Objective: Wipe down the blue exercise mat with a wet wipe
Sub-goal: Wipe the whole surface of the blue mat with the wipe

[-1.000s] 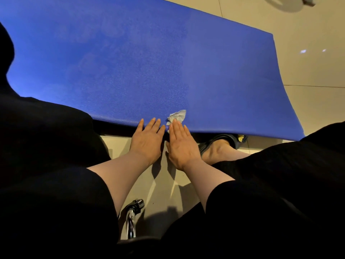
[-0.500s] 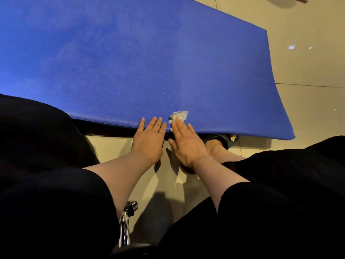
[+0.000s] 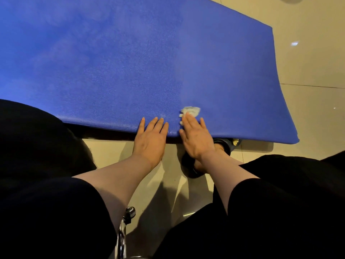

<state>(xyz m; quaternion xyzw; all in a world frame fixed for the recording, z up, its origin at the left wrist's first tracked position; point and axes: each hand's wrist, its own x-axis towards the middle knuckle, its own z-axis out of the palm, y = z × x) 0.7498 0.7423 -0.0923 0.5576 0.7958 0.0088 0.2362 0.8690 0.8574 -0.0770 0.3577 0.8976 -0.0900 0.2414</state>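
Beige floor tiles [image 3: 308,113] lie under everything as we lean in. Our left hand [image 3: 151,139] rests flat, fingers straight, on the mat's near edge; our right hand [image 3: 196,139] lies flat too, its straight fingers pressing the crumpled white wipe [image 3: 192,110] onto the mat [image 3: 130,68]. We judge 2 risks: the small wad could slip from under our fingertips, and a hard push could shift the mat on the smooth tiles. Its blue, pebbled surface shows cloudy patches at far left.

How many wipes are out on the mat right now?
1: a crumpled white wet wipe under the right hand's fingertips, near the blue foam exercise mat's front edge. More could lie out of frame.
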